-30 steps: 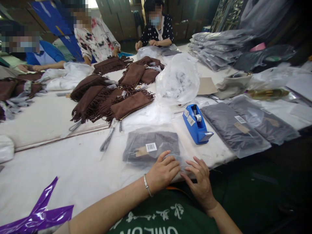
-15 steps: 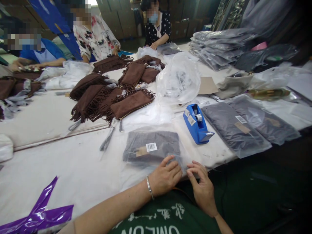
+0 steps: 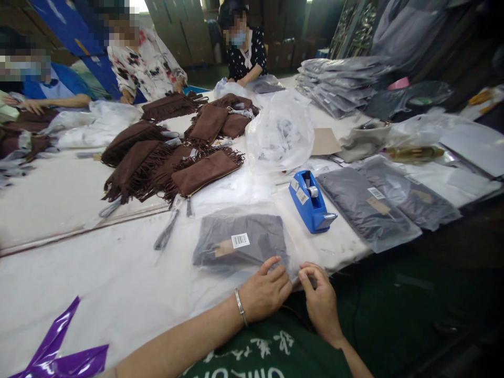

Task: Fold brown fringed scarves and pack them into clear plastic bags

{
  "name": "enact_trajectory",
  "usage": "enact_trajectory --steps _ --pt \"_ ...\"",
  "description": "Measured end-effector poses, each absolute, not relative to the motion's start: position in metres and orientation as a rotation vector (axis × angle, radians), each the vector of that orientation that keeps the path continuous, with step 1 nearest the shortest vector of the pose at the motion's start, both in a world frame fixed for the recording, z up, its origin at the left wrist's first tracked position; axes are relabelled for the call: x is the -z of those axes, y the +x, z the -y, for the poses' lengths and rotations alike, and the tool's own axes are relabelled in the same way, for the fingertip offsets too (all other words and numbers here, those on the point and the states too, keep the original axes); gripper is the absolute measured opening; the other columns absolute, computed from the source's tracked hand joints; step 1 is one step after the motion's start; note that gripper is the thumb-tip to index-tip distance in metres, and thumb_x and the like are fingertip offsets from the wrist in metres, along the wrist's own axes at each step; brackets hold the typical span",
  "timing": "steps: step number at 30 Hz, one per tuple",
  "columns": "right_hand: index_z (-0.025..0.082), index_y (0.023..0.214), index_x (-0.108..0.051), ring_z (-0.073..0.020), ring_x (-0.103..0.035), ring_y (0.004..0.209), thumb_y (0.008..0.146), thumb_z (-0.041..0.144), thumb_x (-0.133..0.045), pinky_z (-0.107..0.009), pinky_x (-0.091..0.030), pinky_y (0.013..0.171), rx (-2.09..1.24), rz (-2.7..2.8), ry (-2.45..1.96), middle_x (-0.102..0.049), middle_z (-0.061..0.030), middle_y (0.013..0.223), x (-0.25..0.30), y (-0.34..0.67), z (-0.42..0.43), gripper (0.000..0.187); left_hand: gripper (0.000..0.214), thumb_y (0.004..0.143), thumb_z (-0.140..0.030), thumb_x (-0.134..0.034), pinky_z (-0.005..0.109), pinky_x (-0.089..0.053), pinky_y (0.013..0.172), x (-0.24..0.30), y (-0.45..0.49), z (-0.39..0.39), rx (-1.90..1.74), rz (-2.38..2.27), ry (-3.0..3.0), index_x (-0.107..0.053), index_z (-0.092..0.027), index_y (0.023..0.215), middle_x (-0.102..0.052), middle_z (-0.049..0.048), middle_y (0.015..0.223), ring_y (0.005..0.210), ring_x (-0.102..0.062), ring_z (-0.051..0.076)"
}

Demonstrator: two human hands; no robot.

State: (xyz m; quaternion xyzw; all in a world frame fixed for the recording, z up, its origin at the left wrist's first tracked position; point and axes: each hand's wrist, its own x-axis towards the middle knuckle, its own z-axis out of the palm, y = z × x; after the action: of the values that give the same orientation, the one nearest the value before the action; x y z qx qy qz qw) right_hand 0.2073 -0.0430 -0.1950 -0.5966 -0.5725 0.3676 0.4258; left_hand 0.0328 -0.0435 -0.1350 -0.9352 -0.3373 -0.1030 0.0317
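A clear plastic bag holding a folded grey item (image 3: 241, 242) with a barcode label lies on the white table (image 3: 98, 273) right in front of me. My left hand (image 3: 265, 292) rests on the bag's near edge, fingers bent and pressing the plastic down. Just to its right, my right hand (image 3: 319, 296) is curled, thumb and fingers pinching the bag's near right corner at the table edge. A blue tape dispenser (image 3: 309, 201) stands a little beyond my right hand.
Two more bagged grey items (image 3: 366, 207) lie to the right. Brown fringed pouches (image 3: 197, 170) are heaped mid-table beside a puffed clear bag (image 3: 280, 131). Stacked packed bags (image 3: 338, 84) sit far right. Purple tape strips (image 3: 55, 352) lie near left. Three people work across the table.
My right hand has gone from spread flat to a curled pinch on the bag's corner and drawn closer to my left hand. The view shifted slightly.
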Motion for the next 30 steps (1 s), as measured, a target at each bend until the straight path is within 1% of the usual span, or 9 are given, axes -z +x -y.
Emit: enact_trajectory --steps 6,10,12,14,17,19,22,26,30 --pt "0.02 0.082 -0.059 -0.025 -0.053 0.103 0.084 0.04 -0.051 -0.044 -0.04 0.092 -0.95 1.407 -1.488 -0.061 -0.0104 0.104 0.199 0.212 0.043 0.021 0.015 0.093 -0.015 -0.041 0.042 -0.02 0.113 0.136 0.034 0.044 0.282 1.083 -2.874 -0.055 -0.013 0.094 -0.06 0.0037 0.088 0.097 -0.053 0.016" --pt "0.02 0.084 -0.061 -0.0253 -0.052 0.111 0.084 0.042 -0.052 -0.044 -0.037 0.098 -1.096 1.332 -1.474 -0.061 -0.009 0.11 0.205 0.226 0.048 0.024 0.013 0.092 -0.016 -0.042 0.042 -0.02 0.112 0.137 0.032 0.046 0.282 1.107 -2.87 -0.055 -0.014 0.095 -0.06 0.0035 0.088 0.097 -0.052 0.017" --pt "0.021 0.087 -0.061 -0.0242 -0.052 0.112 0.086 0.043 -0.049 -0.043 -0.037 0.1 -1.146 1.302 -1.495 -0.061 -0.0072 0.112 0.203 0.233 0.051 0.025 0.013 0.092 -0.016 -0.042 0.042 -0.02 0.112 0.137 0.031 0.046 0.282 1.109 -2.865 -0.054 -0.014 0.097 -0.06 0.0035 0.089 0.098 -0.052 0.017" --pt "0.023 0.092 -0.061 -0.0231 -0.052 0.11 0.087 0.043 -0.047 -0.041 -0.038 0.099 -1.106 1.37 -1.499 -0.061 -0.0058 0.111 0.197 0.237 0.052 0.025 0.014 0.093 -0.016 -0.042 0.043 -0.021 0.111 0.137 0.031 0.046 0.283 1.105 -2.86 -0.055 -0.014 0.098 -0.06 0.0037 0.09 0.099 -0.052 0.016" --pt "0.025 0.097 -0.061 -0.0235 -0.053 0.106 0.082 0.042 -0.057 -0.042 -0.04 0.097 -0.877 1.621 -1.442 -0.061 -0.0052 0.106 0.186 0.235 0.051 0.023 0.013 0.093 -0.017 -0.042 0.043 -0.021 0.111 0.137 0.032 0.046 0.299 1.087 -2.849 -0.055 -0.015 0.096 -0.06 0.0036 0.088 0.099 -0.052 0.017" --pt "0.025 0.093 -0.061 -0.024 -0.053 0.101 0.079 0.039 -0.062 -0.043 -0.041 0.093 -0.723 1.768 -1.408 -0.061 -0.0051 0.1 0.181 0.231 0.048 0.02 0.013 0.093 -0.017 -0.043 0.043 -0.021 0.111 0.137 0.033 0.046 0.307 1.076 -2.843 -0.055 -0.015 0.095 -0.06 0.0034 0.087 0.1 -0.052 0.017" --pt "0.025 0.079 -0.059 -0.0231 -0.055 0.093 0.082 0.033 -0.058 -0.043 -0.044 0.087 -0.629 1.874 -1.408 -0.061 -0.0046 0.09 0.179 0.225 0.046 0.009 0.011 0.092 -0.017 -0.045 0.043 -0.02 0.111 0.138 0.033 0.046 0.313 1.064 -2.84 -0.055 -0.014 0.094 -0.058 0.0019 0.085 0.097 -0.051 0.017" --pt "0.024 0.075 -0.057 -0.0227 -0.055 0.088 0.083 0.033 -0.056 -0.04 -0.046 0.081 -0.655 1.814 -1.45 -0.06 -0.0049 0.085 0.182 0.22 0.048 0.013 0.009 0.091 -0.019 -0.047 0.041 -0.022 0.109 0.14 0.035 0.045 0.294 1.04 -2.847 -0.055 -0.015 0.091 -0.056 0.0003 0.079 0.089 -0.051 0.016" --pt "0.022 0.076 -0.056 -0.0218 -0.056 0.086 0.084 0.039 -0.054 -0.038 -0.046 0.081 -0.762 1.682 -1.529 -0.06 -0.0052 0.084 0.193 0.221 0.051 0.019 0.007 0.091 -0.019 -0.049 0.041 -0.024 0.108 0.142 0.036 0.044 0.261 1.029 -2.868 -0.055 -0.015 0.09 -0.056 0.0006 0.078 0.088 -0.05 0.016"
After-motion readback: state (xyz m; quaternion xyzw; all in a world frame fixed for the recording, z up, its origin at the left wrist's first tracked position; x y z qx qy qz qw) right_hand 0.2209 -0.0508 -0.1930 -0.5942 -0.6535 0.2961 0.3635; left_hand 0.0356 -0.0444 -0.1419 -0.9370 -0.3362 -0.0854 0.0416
